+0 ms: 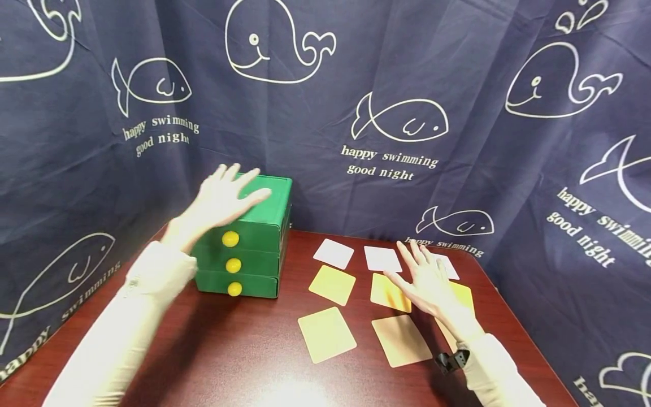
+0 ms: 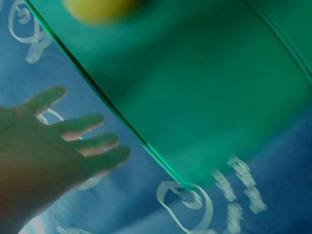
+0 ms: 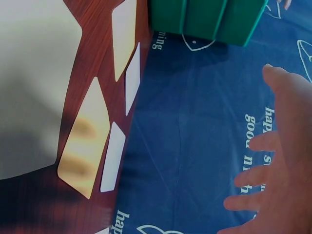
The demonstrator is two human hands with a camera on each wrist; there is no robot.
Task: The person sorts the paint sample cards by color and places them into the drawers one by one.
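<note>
My left hand point(image 1: 221, 198), fingers spread, is raised over the top of a green drawer box point(image 1: 264, 203) at the table's back left. In the left wrist view its straight fingers point(image 2: 87, 144) show beside the box's edge, holding nothing. Three round yellow knobs point(image 1: 233, 265) run down the box's front, and its drawers look closed. My right hand point(image 1: 427, 282) hovers above the cards at the right, fingers extended and holding nothing. It overlaps a yellow card point(image 1: 389, 292) and partly hides a white card point(image 1: 447, 267) in the head view.
Square cards lie in rows on the dark red table point(image 1: 229, 350): white ones point(image 1: 333, 252) at the back, yellow ones point(image 1: 332, 284) in the middle, pale tan ones point(image 1: 402, 340) nearest. A navy curtain point(image 1: 315, 124) with white whales and fish surrounds the table's back and sides.
</note>
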